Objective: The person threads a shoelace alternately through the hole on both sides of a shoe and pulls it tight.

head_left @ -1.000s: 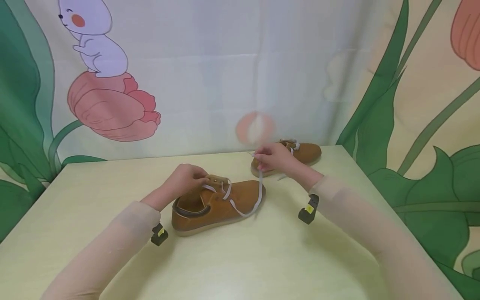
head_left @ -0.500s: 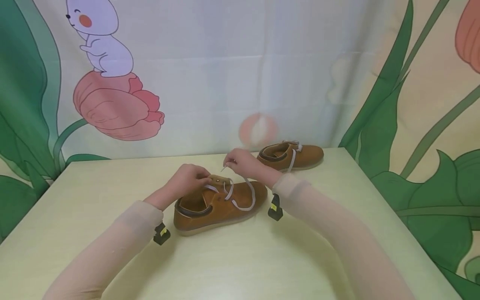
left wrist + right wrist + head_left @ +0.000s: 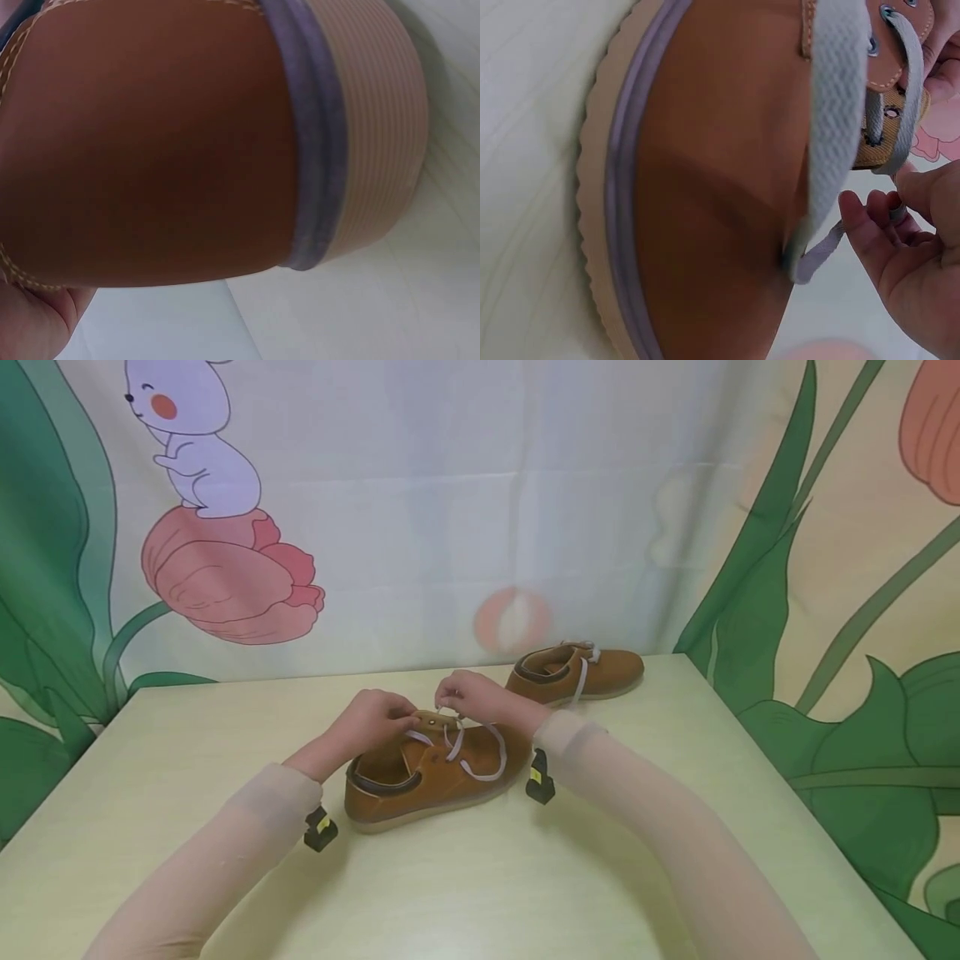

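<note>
A brown leather shoe (image 3: 427,797) with a pale sole stands on the table, toe to the right. My left hand (image 3: 367,722) pinches the shoe's far eyelet flap (image 3: 432,722) near the ankle opening. Just right of it, my right hand (image 3: 476,696) pinches a light grey shoelace (image 3: 836,112) close to that flap. The lace loops over the shoe's front and passes through some eyelets. In the left wrist view the shoe's side (image 3: 150,150) hides most of the left hand. The lace tip between the right fingertips is small and partly hidden.
A second brown shoe (image 3: 618,672), its lace tied, stands behind to the right, partly covered by the right forearm. The pale table (image 3: 450,893) ends at a printed curtain (image 3: 390,527) at the back. A small black camera (image 3: 540,781) hangs under the right wrist.
My right hand has come left from beside the second shoe to the near shoe's far flap, bringing the lace, which now curves loosely. The left hand keeps its hold.
</note>
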The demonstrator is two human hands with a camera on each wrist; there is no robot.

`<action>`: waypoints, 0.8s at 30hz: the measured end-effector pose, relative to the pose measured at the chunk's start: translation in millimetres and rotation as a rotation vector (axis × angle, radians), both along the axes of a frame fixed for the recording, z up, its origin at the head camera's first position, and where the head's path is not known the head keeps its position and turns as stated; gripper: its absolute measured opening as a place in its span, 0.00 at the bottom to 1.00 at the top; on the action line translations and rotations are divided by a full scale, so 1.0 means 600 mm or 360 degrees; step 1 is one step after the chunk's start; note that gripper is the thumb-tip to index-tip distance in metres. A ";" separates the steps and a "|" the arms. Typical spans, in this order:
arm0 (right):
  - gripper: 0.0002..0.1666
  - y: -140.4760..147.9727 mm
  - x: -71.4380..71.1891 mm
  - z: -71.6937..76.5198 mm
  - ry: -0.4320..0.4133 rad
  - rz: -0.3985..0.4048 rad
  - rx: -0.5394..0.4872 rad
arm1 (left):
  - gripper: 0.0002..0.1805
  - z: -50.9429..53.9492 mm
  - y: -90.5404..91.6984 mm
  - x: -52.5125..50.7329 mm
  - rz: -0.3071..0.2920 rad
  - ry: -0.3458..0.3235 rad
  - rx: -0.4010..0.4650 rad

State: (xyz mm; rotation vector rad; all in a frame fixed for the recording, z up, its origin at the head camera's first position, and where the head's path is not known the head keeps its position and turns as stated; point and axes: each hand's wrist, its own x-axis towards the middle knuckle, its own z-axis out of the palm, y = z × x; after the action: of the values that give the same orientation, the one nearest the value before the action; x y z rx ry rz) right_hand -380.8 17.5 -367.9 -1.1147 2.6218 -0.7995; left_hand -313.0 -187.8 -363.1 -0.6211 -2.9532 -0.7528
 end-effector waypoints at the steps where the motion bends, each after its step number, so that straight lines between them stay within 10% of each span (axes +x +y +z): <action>1: 0.13 -0.002 0.000 0.001 0.0008 -0.0006 0.0011 | 0.10 0.000 -0.001 0.000 0.0001 0.0001 0.0001; 24: 0.08 -0.007 0.030 -0.004 -0.0077 0.0024 0.0002 | 0.11 -0.005 -0.001 -0.003 0.0027 -0.0019 0.0054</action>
State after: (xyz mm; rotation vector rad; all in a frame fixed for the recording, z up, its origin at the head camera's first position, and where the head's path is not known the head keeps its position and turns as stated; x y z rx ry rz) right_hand -362.6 13.1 -370.0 -1.0996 2.5710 -0.8112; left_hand -314.9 -188.5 -366.1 -0.5905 -2.9457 -0.8063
